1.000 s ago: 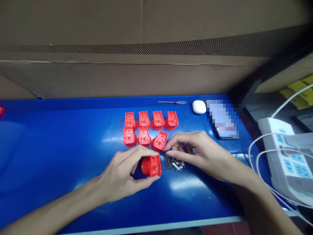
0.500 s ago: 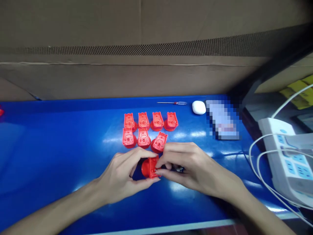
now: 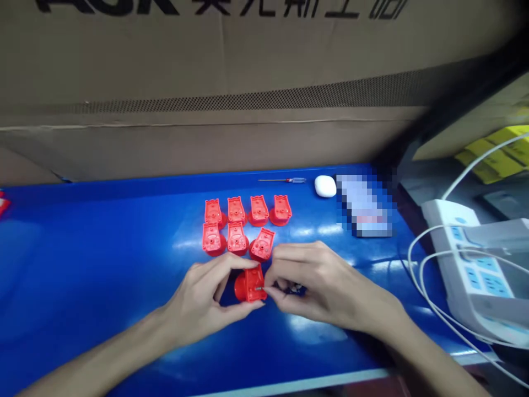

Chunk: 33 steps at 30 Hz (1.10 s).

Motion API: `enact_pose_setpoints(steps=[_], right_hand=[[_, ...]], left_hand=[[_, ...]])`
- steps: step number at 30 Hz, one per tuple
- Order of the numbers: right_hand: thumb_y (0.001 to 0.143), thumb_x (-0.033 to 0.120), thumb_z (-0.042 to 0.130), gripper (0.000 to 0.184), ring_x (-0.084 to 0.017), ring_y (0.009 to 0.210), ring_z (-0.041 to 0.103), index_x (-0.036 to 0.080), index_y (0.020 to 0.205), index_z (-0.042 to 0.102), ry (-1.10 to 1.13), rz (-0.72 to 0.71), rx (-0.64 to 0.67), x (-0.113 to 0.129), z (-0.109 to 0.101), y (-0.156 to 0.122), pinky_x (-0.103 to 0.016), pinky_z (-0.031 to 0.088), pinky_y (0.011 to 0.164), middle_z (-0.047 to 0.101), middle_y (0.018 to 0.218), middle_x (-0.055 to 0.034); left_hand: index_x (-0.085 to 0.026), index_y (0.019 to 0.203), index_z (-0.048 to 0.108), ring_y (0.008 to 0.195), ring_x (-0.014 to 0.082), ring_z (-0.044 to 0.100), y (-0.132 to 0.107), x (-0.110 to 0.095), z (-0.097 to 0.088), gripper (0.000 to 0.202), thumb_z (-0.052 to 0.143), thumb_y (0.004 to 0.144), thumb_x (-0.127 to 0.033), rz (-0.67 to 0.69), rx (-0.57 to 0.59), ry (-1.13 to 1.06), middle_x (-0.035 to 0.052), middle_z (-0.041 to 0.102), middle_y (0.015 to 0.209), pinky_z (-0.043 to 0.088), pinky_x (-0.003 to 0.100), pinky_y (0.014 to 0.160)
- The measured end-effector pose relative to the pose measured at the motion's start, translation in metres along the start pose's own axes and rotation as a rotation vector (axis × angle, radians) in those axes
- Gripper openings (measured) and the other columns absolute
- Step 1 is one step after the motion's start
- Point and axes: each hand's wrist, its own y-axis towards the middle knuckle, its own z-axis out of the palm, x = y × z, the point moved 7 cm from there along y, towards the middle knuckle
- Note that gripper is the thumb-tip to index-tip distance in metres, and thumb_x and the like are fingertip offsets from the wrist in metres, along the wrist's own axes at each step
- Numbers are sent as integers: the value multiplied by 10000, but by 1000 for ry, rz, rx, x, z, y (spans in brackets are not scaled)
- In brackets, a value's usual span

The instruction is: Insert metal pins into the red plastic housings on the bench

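Observation:
My left hand [image 3: 202, 300] grips a red plastic part [image 3: 249, 285] between thumb and fingers, just above the blue table [image 3: 91, 259]. My right hand [image 3: 318, 281] is pinched on a thin metal pin [image 3: 260, 288] whose tip sits at the open face of that part. Under my right hand lies a small heap of metal pins and white bits [image 3: 294, 288], mostly hidden. Beyond the hands, several matching red parts [image 3: 243, 223] stand in two rows.
A thin screwdriver [image 3: 283, 180], a white oval case [image 3: 325, 186] and a blurred flat item [image 3: 363, 205] lie at the back. A white power strip [image 3: 467, 264] with white cables [image 3: 421, 281] sits at right. A cardboard wall [image 3: 231, 110] closes off the back.
My right hand left the pin heap, moved left with a pin and brought it to the red part in my left hand. The camera tilted up slightly.

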Motion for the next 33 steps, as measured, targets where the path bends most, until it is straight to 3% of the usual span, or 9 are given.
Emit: enact_pose_setpoints(steps=[6,8,11,16,20,25,28,33], right_hand=[[993,150,698,67,-135,716,540,207,966,721,69,-1,-24,2,-4,2,-295,391,660,660,901,3],[1030,225,714,34,-148,756,582,208,1045,740,73,4,-34,1,-4,2,-297,420,687,690,947,-14],[1070,356,724,180,-175,839,632,204,1165,742,28,0,-36,-2,-1,2,-307,462,745,718,1038,-49],[1130,310,630,178,-158,832,628,199,1069,755,10,-51,1,-2,6,3,-293,456,733,697,1020,-43],[1093,263,690,107,-142,790,635,201,1050,766,121,-27,-61,-1,-9,2,-274,472,711,710,959,-20],[1038,312,772,87,-145,730,652,232,1031,807,85,145,-130,-19,-41,-6,-271,483,674,730,854,3],[1043,355,758,141,-161,759,674,240,1008,832,95,202,-41,-29,-45,-8,-281,495,701,765,893,-14],[1030,322,753,163,-150,708,631,230,934,847,118,260,75,-41,-34,-6,-279,454,648,714,818,-4]], left_hand=[[-236,1338,642,534,60,485,0,0,-1,494,882,924,-358,-20,9,6,-46,726,892,415,197,510],[-242,1334,639,547,60,495,0,1,0,484,877,927,-351,-29,20,-5,-36,743,940,420,198,517],[-252,1323,635,558,62,498,0,3,2,469,874,930,-341,-55,44,-16,-46,732,924,419,194,523],[-254,1326,641,544,67,461,-1,2,1,498,893,917,-384,-37,16,-6,-67,680,833,398,199,515],[-248,1296,647,543,73,436,0,1,1,481,897,912,-393,-16,13,-10,-64,671,832,383,210,511],[-237,1297,654,543,71,442,1,-2,0,467,898,916,-354,7,7,-1,-76,633,784,375,209,522],[-241,1299,655,543,72,423,1,-1,1,463,895,917,-349,0,5,-8,-81,619,777,365,211,519],[-255,1305,650,537,70,433,0,1,2,453,878,931,-368,-10,24,-13,-78,642,803,377,210,516]])
